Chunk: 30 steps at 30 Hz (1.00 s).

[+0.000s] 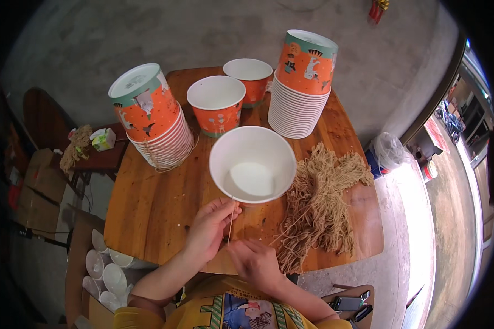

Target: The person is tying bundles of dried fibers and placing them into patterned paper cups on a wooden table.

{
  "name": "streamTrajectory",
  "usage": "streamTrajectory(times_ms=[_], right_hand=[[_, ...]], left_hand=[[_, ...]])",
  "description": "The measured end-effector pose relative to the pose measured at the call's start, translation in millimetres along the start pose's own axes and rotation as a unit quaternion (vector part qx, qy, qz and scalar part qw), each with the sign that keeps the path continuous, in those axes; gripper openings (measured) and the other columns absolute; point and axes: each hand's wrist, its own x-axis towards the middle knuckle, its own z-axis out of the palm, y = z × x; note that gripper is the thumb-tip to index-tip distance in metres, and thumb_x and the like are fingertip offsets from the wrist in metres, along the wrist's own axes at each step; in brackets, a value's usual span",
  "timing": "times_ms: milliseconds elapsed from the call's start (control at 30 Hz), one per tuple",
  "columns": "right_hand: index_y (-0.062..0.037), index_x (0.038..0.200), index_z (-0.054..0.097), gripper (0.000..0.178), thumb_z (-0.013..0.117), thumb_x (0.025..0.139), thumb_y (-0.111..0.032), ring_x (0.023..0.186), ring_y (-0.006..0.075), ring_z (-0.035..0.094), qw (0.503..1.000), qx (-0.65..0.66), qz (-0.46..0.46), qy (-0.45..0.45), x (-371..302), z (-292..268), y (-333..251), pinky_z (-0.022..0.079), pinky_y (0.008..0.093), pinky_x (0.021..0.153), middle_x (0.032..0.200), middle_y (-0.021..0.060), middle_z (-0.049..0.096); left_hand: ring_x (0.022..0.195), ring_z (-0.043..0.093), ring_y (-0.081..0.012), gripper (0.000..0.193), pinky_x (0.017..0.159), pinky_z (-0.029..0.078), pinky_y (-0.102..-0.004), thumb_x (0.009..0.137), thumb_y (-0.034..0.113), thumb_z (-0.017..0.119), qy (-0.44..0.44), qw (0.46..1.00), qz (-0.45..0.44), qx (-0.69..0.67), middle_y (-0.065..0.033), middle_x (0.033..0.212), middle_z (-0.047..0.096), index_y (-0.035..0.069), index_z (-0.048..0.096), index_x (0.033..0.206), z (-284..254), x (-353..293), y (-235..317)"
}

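Note:
A white-lined paper bucket stands upright, mouth up, at the middle of the wooden table. By its near rim, my left hand pinches a thin tan cord between thumb and fingers. The cord runs down from there to my right hand, whose closed fingertips grip its lower part near the table's front edge. To the right of the bucket lies a loose heap of tan cords. Whether the cord is fastened to the bucket cannot be made out.
Two upright orange buckets stand behind. Upside-down bucket stacks rise at left and right, the left one with cord around it. A box of white cups sits below left. A blue bin stands right.

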Motion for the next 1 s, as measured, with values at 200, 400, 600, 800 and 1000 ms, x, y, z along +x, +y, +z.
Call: streamTrajectory(times_ms=[200,400,600,800,1000], right_hand=[[-0.0042,0.092,0.062,0.010,0.065,0.083,-0.007,0.072,0.0316,0.062,0.999,0.000,0.037,0.002,6,2,1,0.052,0.0389,0.061,0.080,0.0116,0.063],[-0.0045,0.094,0.060,0.013,0.066,0.084,-0.011,0.070,0.0300,0.062,0.999,0.006,0.027,0.016,8,7,0,0.052,0.0388,0.060,0.079,0.0116,0.061],[-0.0051,0.095,0.060,0.013,0.065,0.084,-0.010,0.071,0.0295,0.062,0.999,0.010,0.033,0.000,7,6,2,0.052,0.0389,0.060,0.079,0.0115,0.061],[-0.0046,0.086,0.058,0.008,0.066,0.084,-0.008,0.066,0.0300,0.061,0.999,0.021,0.034,0.001,9,2,-2,0.050,0.0386,0.057,0.072,0.0106,0.058],[-0.0062,0.097,0.058,0.022,0.060,0.076,-0.005,0.076,0.0304,0.063,0.996,-0.026,0.000,-0.088,3,-3,6,0.053,0.0393,0.063,0.085,0.0117,0.061]], left_hand=[[0.090,0.062,-0.0158,0.015,0.087,0.049,-0.0298,0.093,0.014,0.060,-0.031,0.998,-0.056,0.002,-0.0058,0.092,0.065,0.000,0.063,0.099,-5,3,14],[0.091,0.064,-0.0182,0.018,0.090,0.050,-0.0312,0.092,0.014,0.060,-0.044,0.995,-0.088,-0.002,-0.0073,0.094,0.065,-0.001,0.063,0.101,-7,2,17],[0.092,0.064,-0.0190,0.020,0.091,0.049,-0.0323,0.091,0.017,0.060,-0.049,0.993,-0.104,0.017,-0.0074,0.094,0.065,-0.001,0.063,0.100,-6,6,20],[0.089,0.063,-0.0179,0.017,0.090,0.049,-0.0326,0.091,0.016,0.059,-0.055,0.991,-0.120,0.011,-0.0066,0.092,0.065,0.000,0.063,0.096,-7,7,20],[0.088,0.062,-0.0167,0.014,0.087,0.050,-0.0321,0.091,0.014,0.060,-0.034,0.998,-0.049,0.001,-0.0060,0.087,0.065,0.002,0.065,0.090,-7,8,13]])
